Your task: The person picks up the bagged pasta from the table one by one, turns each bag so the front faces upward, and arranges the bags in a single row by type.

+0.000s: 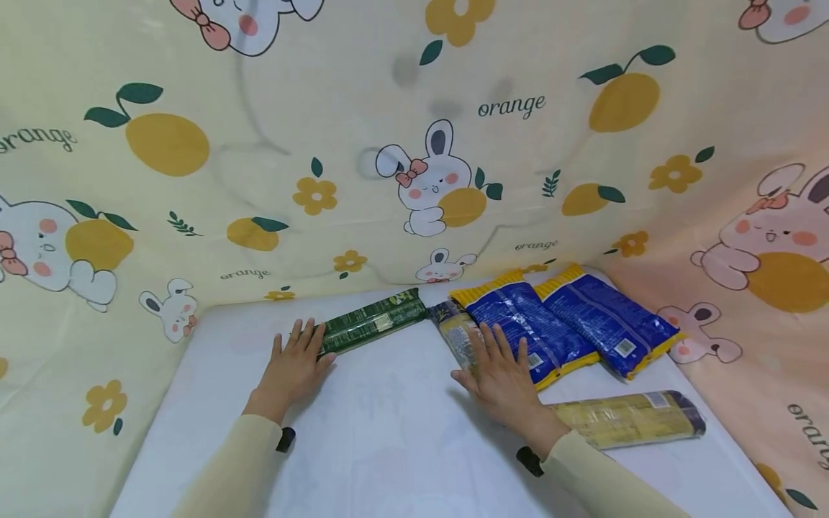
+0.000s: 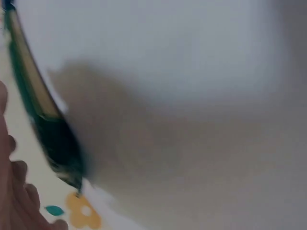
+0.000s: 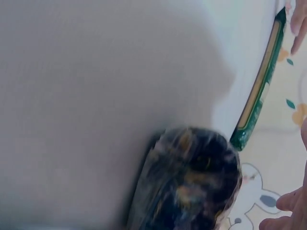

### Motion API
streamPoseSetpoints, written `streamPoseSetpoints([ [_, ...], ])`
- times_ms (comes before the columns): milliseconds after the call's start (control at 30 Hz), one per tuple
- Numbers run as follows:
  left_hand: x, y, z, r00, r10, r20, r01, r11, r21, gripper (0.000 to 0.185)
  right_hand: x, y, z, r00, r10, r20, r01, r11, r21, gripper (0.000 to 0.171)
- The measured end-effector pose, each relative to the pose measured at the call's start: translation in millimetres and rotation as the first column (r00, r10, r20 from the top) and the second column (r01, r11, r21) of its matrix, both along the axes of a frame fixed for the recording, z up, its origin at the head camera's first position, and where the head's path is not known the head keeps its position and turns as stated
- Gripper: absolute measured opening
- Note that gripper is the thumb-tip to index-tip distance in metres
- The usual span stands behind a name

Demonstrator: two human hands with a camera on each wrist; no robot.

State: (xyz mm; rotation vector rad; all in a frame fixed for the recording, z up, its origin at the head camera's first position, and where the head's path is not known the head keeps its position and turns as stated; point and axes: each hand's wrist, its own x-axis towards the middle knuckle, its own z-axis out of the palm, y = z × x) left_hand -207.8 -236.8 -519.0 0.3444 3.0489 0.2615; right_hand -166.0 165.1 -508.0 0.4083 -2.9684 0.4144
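Flat, straight fingers of the left hand [image 1: 293, 367] are laid on the green packet [image 1: 370, 329] near the table's [image 1: 388, 446] far edge. The right hand [image 1: 504, 378], equally flat, is pressed on a dark-ended packet [image 1: 456, 332] beside two blue packets [image 1: 570, 324]; its dark end is shown only by the right wrist view.

The cloth [image 1: 363, 108] behind the desk bears the printed word "orange" many times, beside its fruits and rabbits. Print on the packets is too small to read.

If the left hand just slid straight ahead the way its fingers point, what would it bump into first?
Probably nothing new: the left hand already has its fingertips on the green packet, so it would push that toward the printed cloth behind.
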Motion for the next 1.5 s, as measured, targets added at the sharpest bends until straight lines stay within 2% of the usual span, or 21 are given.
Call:
streamPoseSetpoints([
  [100,-5.4,-11,-1.4,0.998,0.004,0.065,-0.004,1.0,-0.006,0.079,-2.0,-10,-2.9,1.0,0.02,0.016,-0.02,1.0,-0.003,0.087],
  [233,-4.2,-19,-3.8,0.991,-0.008,0.136,0.011,1.0,-0.022,0.083,-5.1,-24,-4.6,0.998,0.059,0.034,-0.059,0.998,0.01,0.086],
  [467,5.0,-17,-0.3,0.986,-0.056,0.156,0.067,0.995,-0.069,0.085,-16.4,-50,-4.4,0.993,0.115,0.023,-0.116,0.992,0.05,0.085],
  [667,35.5,-2,5.5,0.978,-0.148,0.147,0.159,0.985,-0.067,0.09,-23.5,-71,-2.1,0.986,0.153,0.073,-0.156,0.987,0.041,0.084],
  [833,64.0,22,6.6,0.961,-0.24,0.134,0.248,0.968,-0.047,0.092,-25.0,-85,2.3,0.981,0.177,0.084,-0.181,0.983,0.042,0.083],
  [1000,91.3,58,5.6,0.93,-0.35,0.116,0.353,0.936,-0.004,0.092,-24.0,-96,0.1,0.974,0.205,0.095,-0.208,0.978,0.024,0.082],
  [1167,119.1,94,7.0,0.895,-0.414,0.165,0.41,0.91,0.06,0.093,-19.1,-95,-7.2,0.961,0.25,0.121,-0.254,0.967,0.016,0.076],
  [1267,131.7,109,7.9,0.875,-0.443,0.196,0.437,0.896,0.077,0.091,-14.0,-89,-12.9,0.951,0.278,0.138,-0.286,0.957,0.041,0.071],
  [1367,139.7,115,10.2,0.859,-0.468,0.209,0.461,0.883,0.085,0.086,-7.2,-83,-18.1,0.939,0.303,0.162,-0.317,0.946,0.069,0.069],
  [1433,140.9,115,11.3,0.864,-0.468,0.187,0.46,0.883,0.089,0.078,-1.2,-79,-19.4,0.93,0.328,0.168,-0.342,0.937,0.063,0.068],
  [1500,137.1,115,12.6,0.886,-0.443,0.136,0.433,0.896,0.095,0.066,6.0,-75,-19.2,0.92,0.352,0.171,-0.368,0.927,0.07,0.068],
])
